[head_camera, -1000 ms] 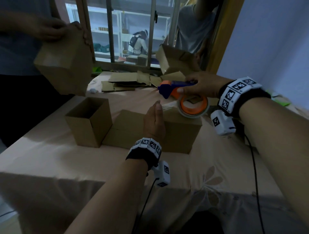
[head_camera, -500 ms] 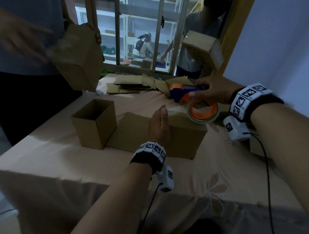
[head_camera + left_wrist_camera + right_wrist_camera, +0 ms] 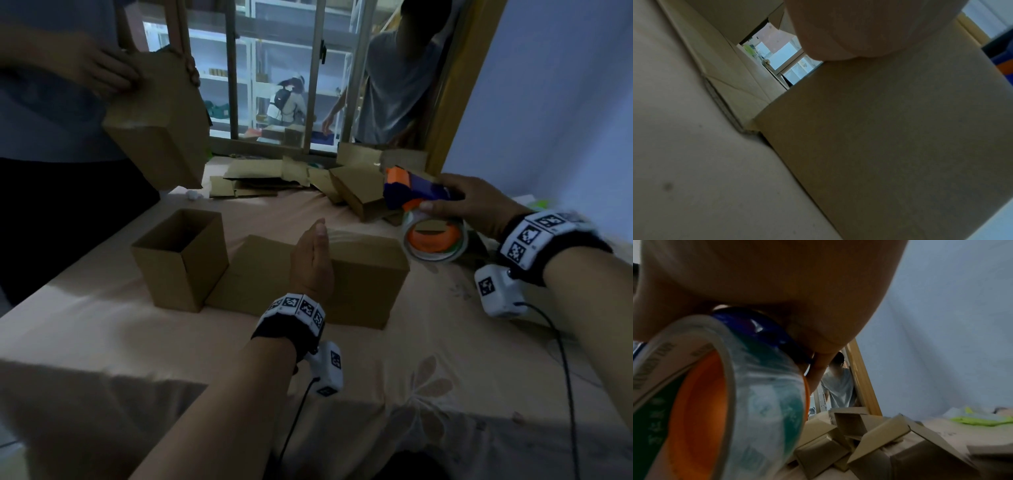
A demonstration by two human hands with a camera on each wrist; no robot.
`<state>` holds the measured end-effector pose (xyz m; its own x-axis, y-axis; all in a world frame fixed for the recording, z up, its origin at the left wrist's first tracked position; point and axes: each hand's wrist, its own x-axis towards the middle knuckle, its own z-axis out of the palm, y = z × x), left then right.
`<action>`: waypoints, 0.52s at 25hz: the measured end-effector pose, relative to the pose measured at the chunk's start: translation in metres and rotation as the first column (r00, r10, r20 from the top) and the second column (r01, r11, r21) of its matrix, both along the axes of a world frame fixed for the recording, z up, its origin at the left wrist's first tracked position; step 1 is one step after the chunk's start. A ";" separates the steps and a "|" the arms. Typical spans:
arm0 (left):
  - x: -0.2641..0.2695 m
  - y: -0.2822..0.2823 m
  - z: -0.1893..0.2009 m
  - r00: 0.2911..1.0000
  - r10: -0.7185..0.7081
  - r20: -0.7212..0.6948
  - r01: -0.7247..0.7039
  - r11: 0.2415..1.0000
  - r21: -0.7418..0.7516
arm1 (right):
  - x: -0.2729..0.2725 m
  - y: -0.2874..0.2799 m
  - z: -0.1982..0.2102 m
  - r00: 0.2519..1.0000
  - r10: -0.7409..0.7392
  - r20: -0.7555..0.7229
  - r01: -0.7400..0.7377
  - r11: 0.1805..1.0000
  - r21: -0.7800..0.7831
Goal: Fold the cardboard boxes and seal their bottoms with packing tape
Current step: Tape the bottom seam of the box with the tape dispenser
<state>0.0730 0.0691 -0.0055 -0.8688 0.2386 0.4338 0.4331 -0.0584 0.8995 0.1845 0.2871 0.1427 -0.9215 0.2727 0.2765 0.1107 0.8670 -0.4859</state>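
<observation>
The left hand (image 3: 311,262) is lying flat, fingers straight and together, pressing on the top face of the cardboard box (image 3: 366,284), which is sitting flaps-down in the middle of the table (image 3: 102,329). The hand is grasping nothing. In the left wrist view, the heel of the hand (image 3: 859,29) is touching the box's near wall (image 3: 890,138), and the box is resting on the pale cloth.

The right hand (image 3: 476,202) is gripping the blue and orange tape dispenser (image 3: 416,190), fingers curled around its handle. The tape roll (image 3: 434,240), with its orange core, is hanging below the hand, just beyond the right end of the box; whether it is touching the box cannot be determined. In the right wrist view, the clear tape roll (image 3: 740,399) is filling the left half of the picture, and the fingers (image 3: 818,369) are wrapping the blue handle above it.

A 2nd, open box (image 3: 181,257) is standing upright just left of the pressed box, its opening facing up. Flattened and partly folded cartons (image 3: 260,178) are lying in a heap at the far edge of the table. At upper left, another person's hands (image 3: 99,73) are holding a further box (image 3: 161,123) in the air. A 3rd person in a grey shirt (image 3: 394,85) is standing by the window.
</observation>
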 end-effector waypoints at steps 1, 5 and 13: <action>0.000 0.000 0.000 1.000 0.006 0.000 -0.006 1.000 -0.004 | 0.002 0.003 -0.006 1.000 -0.001 -0.029 -0.001 0.999 -0.040; -0.002 0.001 -0.002 1.000 -0.014 0.018 0.014 1.000 -0.003 | 0.000 0.008 -0.023 0.995 0.027 -0.100 -0.039 0.992 -0.120; -0.002 0.001 -0.001 0.999 0.031 -0.008 -0.031 0.999 -0.012 | 0.049 0.052 -0.061 0.983 -0.113 -0.145 0.086 0.980 -0.182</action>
<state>0.0712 0.0703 -0.0069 -0.8723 0.2169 0.4383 0.4419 -0.0345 0.8964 0.2334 0.3394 0.0820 -0.8375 0.4173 0.3528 0.1044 0.7559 -0.6463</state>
